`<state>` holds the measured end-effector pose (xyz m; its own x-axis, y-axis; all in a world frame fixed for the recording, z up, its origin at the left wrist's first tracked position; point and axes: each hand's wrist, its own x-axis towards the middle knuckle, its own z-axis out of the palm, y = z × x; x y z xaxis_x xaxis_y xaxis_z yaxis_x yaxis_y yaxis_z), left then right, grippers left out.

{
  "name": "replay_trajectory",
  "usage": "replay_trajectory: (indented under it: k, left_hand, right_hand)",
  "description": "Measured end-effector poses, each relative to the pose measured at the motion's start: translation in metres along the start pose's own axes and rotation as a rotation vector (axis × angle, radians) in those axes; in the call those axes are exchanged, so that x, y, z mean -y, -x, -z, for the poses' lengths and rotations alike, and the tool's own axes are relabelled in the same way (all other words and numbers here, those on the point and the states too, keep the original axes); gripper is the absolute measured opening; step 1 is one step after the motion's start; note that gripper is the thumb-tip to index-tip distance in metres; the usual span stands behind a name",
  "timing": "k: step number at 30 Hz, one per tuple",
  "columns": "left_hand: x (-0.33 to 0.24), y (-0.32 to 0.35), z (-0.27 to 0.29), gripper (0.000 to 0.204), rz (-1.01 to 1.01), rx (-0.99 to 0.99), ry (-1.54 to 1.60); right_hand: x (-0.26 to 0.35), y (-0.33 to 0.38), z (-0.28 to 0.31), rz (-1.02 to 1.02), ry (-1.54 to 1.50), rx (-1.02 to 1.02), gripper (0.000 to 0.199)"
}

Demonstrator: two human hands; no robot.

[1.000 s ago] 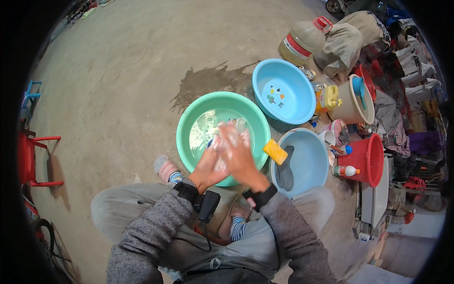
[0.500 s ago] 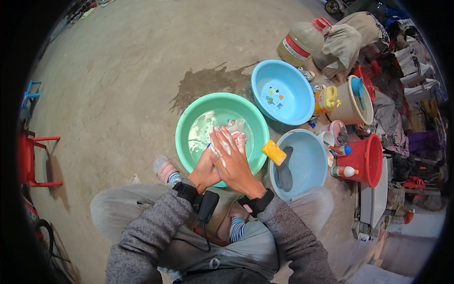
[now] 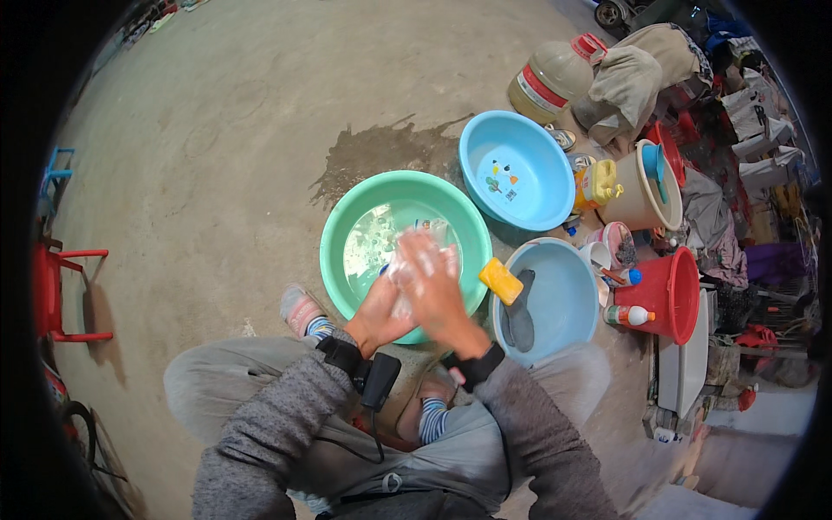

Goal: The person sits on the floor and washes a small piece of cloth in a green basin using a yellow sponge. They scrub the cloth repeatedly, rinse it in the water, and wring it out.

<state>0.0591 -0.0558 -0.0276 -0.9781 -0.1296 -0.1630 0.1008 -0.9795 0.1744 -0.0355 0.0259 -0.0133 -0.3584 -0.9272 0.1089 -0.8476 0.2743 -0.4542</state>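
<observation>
My left hand (image 3: pixel 381 314) lies low over the near side of a green basin (image 3: pixel 336 303) with its fingers mostly hidden. Across it presses my right hand (image 3: pixel 433 295), fingers stretched out and smeared by motion. White lather coats both hands. A small dark blue patch shows beside the left hand; I cannot make out what it belongs to, or whether anything lies between the palms. Shallow water (image 3: pixel 371 243) with bubbles fills the basin's bottom, and a small pale item (image 3: pixel 433 229) shows beyond my fingers. A yellow bar of soap (image 3: pixel 501 282) rests at the rim of a pale blue basin.
The pale blue basin (image 3: pixel 568 295) at the right has a dark grey sock (image 3: pixel 519 316) in it. Behind stands a brighter blue basin (image 3: pixel 529 143), near a large plastic jug (image 3: pixel 548 82). A red bucket (image 3: pixel 663 299) is farther right, a red chair (image 3: pixel 52 295) far left.
My right hand has shifted slightly over the left and is now blurred by rubbing. The basins and soap keep their places.
</observation>
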Motion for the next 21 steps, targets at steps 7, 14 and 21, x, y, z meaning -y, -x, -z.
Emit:
replay_trajectory:
  k: [7, 14, 21]
  left_hand:
    - [0.002, -0.004, 0.005, 0.048, 0.088, -0.128, 0.140]
    - [-0.002, -0.004, 0.002, 0.051, 0.102, -0.120, 0.116]
    - [0.000, 0.001, 0.002, 0.051, 0.047, -0.036, 0.074]
  right_hand:
    - [-0.006, 0.001, -0.007, -0.131, -0.116, -0.137, 0.051]
    - [-0.005, 0.001, -0.004, -0.243, -0.143, -0.242, 0.049]
    - [0.004, 0.001, 0.004, -0.130, -0.131, -0.075, 0.052]
